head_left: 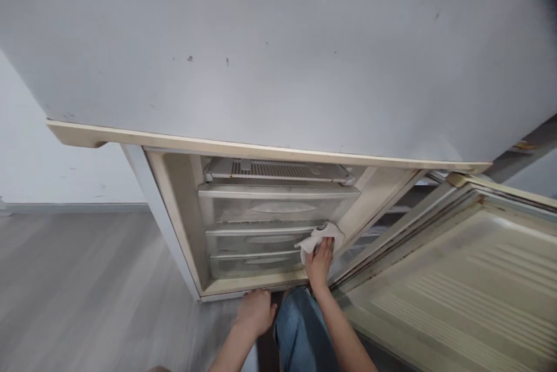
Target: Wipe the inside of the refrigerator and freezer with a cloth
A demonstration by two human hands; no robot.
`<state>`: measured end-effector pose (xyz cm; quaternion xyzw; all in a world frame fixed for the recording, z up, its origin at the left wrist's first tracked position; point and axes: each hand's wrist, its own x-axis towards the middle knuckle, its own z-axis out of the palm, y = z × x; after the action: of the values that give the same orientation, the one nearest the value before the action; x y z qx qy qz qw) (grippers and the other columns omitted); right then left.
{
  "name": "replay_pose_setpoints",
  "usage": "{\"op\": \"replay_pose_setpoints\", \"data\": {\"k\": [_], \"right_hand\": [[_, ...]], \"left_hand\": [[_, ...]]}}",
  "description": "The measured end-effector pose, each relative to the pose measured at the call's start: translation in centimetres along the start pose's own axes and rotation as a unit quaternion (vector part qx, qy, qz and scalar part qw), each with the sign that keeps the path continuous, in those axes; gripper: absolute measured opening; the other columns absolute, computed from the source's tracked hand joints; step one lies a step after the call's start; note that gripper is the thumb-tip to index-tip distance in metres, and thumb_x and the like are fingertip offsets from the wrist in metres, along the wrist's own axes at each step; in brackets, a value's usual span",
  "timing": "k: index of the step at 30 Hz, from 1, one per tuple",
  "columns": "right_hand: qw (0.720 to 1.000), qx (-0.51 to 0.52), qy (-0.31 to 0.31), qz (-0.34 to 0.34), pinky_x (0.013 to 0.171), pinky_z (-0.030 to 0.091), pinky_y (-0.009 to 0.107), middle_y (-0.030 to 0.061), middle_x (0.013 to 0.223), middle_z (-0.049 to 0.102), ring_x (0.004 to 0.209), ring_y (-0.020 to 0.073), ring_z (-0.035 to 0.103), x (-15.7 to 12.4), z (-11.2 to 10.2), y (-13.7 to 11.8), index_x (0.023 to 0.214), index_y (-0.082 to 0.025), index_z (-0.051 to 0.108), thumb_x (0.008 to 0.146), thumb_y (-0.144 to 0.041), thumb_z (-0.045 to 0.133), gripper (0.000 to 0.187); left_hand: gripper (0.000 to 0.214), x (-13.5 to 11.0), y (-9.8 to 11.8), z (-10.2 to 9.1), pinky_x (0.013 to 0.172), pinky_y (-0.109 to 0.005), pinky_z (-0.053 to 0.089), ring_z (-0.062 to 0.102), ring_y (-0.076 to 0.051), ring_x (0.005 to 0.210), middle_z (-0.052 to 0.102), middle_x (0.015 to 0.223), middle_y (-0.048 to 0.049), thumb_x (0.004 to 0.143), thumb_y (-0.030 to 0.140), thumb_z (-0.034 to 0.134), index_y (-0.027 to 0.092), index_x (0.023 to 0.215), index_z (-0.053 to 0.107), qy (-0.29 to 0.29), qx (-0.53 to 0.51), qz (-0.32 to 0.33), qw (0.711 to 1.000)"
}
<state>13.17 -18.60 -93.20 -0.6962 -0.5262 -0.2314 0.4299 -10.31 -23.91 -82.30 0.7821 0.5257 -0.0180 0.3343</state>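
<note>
My right hand (321, 262) presses a crumpled white cloth (319, 237) against the right side of the freezer's inner frame, beside the lower drawers. Its fingers are closed on the cloth. In a loose fist, my left hand (256, 309) rests by the freezer's bottom front edge; nothing shows in it. The open freezer compartment (185, 227) holds several stacked clear drawers (278, 212) below a white wire shelf (287, 170). Hanging open to the right, the freezer door (461, 279) shows a ribbed, yellowed inner face and dark stains along its seal.
Above the opening, a broad white panel (278, 58) with a cream lower edge (261, 147) juts toward me. Grey wood-look floor (87, 279) and a white wall (69, 174) lie to the left. My blue-clad knee (302, 325) is between my arms.
</note>
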Motion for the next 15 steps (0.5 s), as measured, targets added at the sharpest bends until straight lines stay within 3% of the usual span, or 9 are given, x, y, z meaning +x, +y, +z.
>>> {"op": "replay_pose_setpoints", "data": {"k": [3, 6, 9, 12, 15], "right_hand": [[0.997, 0.052, 0.009, 0.058, 0.106, 0.032, 0.058, 0.0274, 0.15, 0.024, 0.142, 0.0346, 0.021, 0.8, -0.2, -1.3, 0.149, -0.004, 0.018, 0.092, -0.031, 0.033, 0.065], [0.991, 0.075, 0.013, 0.11, 0.108, 0.03, 0.058, 0.0272, 0.151, 0.023, 0.143, 0.0336, 0.019, 0.2, 0.2, -2.2, 0.148, -0.004, 0.019, 0.09, -0.029, 0.033, 0.065], [0.983, 0.091, 0.012, 0.16, 0.11, 0.029, 0.056, 0.0274, 0.15, 0.026, 0.143, 0.0327, 0.021, -1.2, 0.9, -2.5, 0.146, -0.002, 0.023, 0.086, -0.025, 0.034, 0.065], [0.974, 0.106, 0.014, 0.202, 0.111, 0.028, 0.055, 0.0269, 0.148, 0.029, 0.142, 0.032, 0.022, -2.3, 1.2, -2.6, 0.144, -0.002, 0.027, 0.083, -0.025, 0.036, 0.065], [0.967, 0.121, 0.016, 0.223, 0.112, 0.028, 0.052, 0.0238, 0.147, 0.033, 0.141, 0.0302, 0.026, -3.0, 1.1, -2.4, 0.142, -0.005, 0.032, 0.081, -0.025, 0.038, 0.064]], "left_hand": [[0.042, 0.9, -0.1, 0.5, 0.092, -0.059, 0.048, 0.063, -0.045, 0.107, 0.068, 0.109, -0.0303, 0.08, 0.026, 0.048, 0.003, 0.11, 0.065, 0.018, -0.045, 0.004, 0.999], [0.049, 2.5, -0.4, 1.5, 0.098, -0.054, 0.045, 0.059, -0.041, 0.115, 0.066, 0.118, -0.028, 0.079, 0.024, 0.05, 0.005, 0.123, 0.057, 0.044, -0.119, -0.005, 0.992], [0.062, 4.7, -1.0, 2.7, 0.104, -0.046, 0.042, 0.055, -0.036, 0.122, 0.053, 0.136, -0.0276, 0.078, 0.02, 0.052, 0.002, 0.137, 0.041, 0.079, -0.226, -0.037, 0.97], [0.068, 6.8, -1.7, 3.6, 0.102, -0.039, 0.044, 0.06, -0.03, 0.116, 0.047, 0.141, -0.0289, 0.082, 0.022, 0.05, -0.001, 0.142, 0.026, 0.114, -0.358, -0.097, 0.922], [0.06, 8.0, -2.4, 3.8, 0.091, -0.034, 0.051, 0.065, -0.024, 0.107, 0.053, 0.138, -0.0238, 0.085, 0.027, 0.049, 0.008, 0.139, 0.032, 0.131, -0.493, -0.148, 0.847]]}}
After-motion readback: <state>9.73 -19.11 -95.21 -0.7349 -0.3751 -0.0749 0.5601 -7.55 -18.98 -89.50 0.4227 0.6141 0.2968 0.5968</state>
